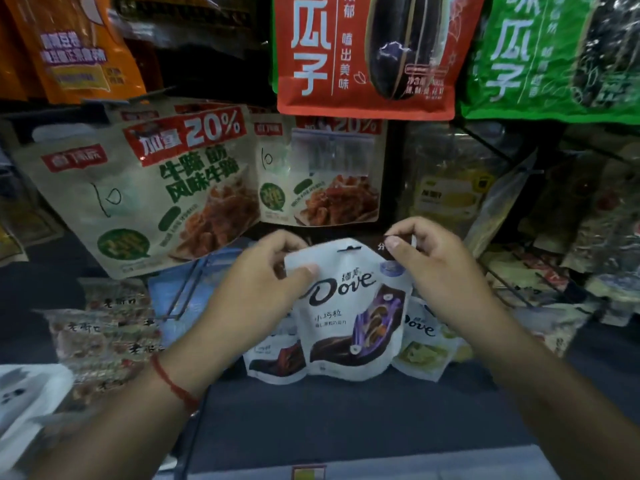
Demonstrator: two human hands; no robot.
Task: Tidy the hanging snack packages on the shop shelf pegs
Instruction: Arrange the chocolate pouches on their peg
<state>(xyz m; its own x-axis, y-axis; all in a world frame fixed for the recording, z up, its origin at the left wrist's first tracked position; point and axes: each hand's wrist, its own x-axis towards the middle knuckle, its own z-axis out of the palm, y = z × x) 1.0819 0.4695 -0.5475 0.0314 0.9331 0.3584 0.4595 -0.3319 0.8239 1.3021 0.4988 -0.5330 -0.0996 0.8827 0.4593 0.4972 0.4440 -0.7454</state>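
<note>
Below the red seed bag (363, 53) and tilted beef-snack bags (145, 192), a white Dove pouch (349, 306) hangs mid-rack. Left hand (256, 289) and right hand (436, 268) pinch its top corners; light, crinkly, probably slippery, so best held beside the hang hole.

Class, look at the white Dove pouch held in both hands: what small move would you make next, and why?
Probably lift the Dove pouch and slide its hang slot onto a peg. The left hand grips its top left edge, the right hand pinches its top right corner, and no peg shows through the slot. More Dove pouches sit just behind.
</note>
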